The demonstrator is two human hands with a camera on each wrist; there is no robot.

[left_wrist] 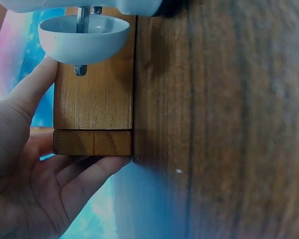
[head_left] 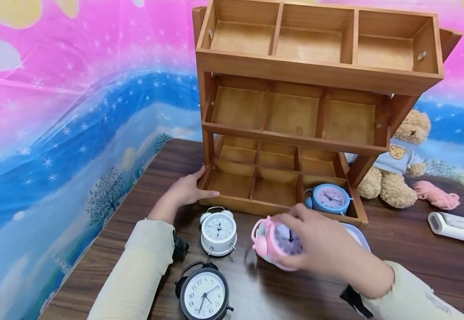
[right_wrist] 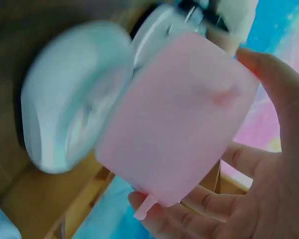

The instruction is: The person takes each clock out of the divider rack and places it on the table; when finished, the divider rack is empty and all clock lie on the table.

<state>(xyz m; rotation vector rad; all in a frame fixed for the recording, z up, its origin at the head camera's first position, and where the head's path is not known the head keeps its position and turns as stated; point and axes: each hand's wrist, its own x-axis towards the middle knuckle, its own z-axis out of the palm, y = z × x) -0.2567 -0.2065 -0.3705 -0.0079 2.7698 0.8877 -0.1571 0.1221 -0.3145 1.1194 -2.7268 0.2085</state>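
Observation:
My right hand (head_left: 320, 244) pinches a pink twin-bell alarm clock (head_left: 269, 242) between thumb and fingers, in front of the rack, its dial turned up. In the right wrist view the pink clock (right_wrist: 179, 119) shows its smooth underside, with a small foot by the fingertips. At the lower left corner of the wooden rack (head_left: 232, 202), my left hand (head_left: 185, 189) grips the frame, thumb along the front and fingers round the side. A blue alarm clock (head_left: 331, 199) lies in the bottom tier's front right compartment. A white twin-bell clock (head_left: 218, 232) stands near my left hand.
A black alarm clock (head_left: 204, 295) stands nearest me. A pale lavender-rimmed object (head_left: 357, 235) is partly hidden behind my right hand. To the right are a teddy bear (head_left: 396, 164), pink yarn (head_left: 437, 195) and a white device (head_left: 460, 226). A patterned cloth (head_left: 75, 133) hangs behind the table.

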